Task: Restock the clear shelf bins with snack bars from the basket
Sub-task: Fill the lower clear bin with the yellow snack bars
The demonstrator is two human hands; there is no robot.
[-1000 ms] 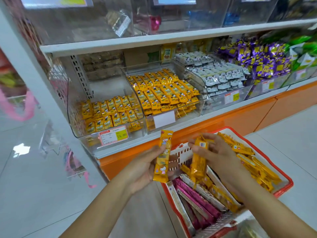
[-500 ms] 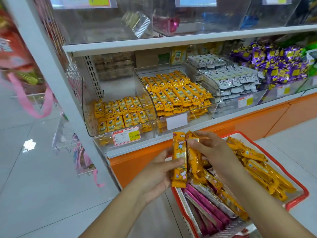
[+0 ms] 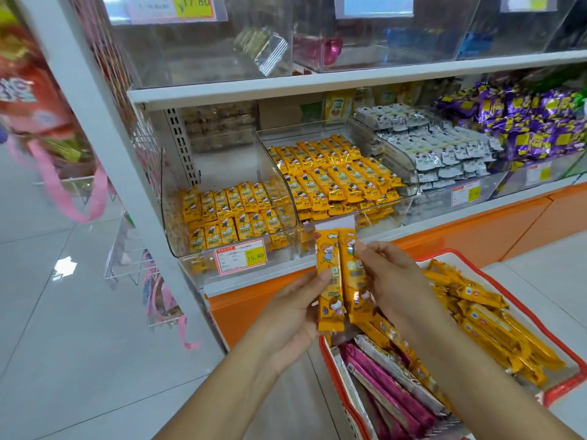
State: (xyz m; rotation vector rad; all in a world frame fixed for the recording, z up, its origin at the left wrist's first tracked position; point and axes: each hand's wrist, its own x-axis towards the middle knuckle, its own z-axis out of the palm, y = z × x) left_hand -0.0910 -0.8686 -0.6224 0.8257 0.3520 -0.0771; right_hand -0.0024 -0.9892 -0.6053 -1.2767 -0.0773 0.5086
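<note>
both hands have risen and met since a second ago. glossy pale floor tiles [image 3: 63,328] run under the white shelf [image 3: 317,87] with its clear bins [image 3: 173,198]. left hand [image 3: 295,309] fingers curl round one upright yellow cartoon-printed bar [image 3: 330,281]; right hand [image 3: 390,281] fingertips pinch a second yellow bar [image 3: 357,287] touching it, above the red basket [image 3: 443,251] of bars.

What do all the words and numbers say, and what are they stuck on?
"17 80": on the yellow top tag of the upper bin.
"15.80": on the price tag of the left clear bin.
Too blurred to read: the print on the snack bars held by the left hand and right hand, the packets in the bins, and the other tags.
</note>
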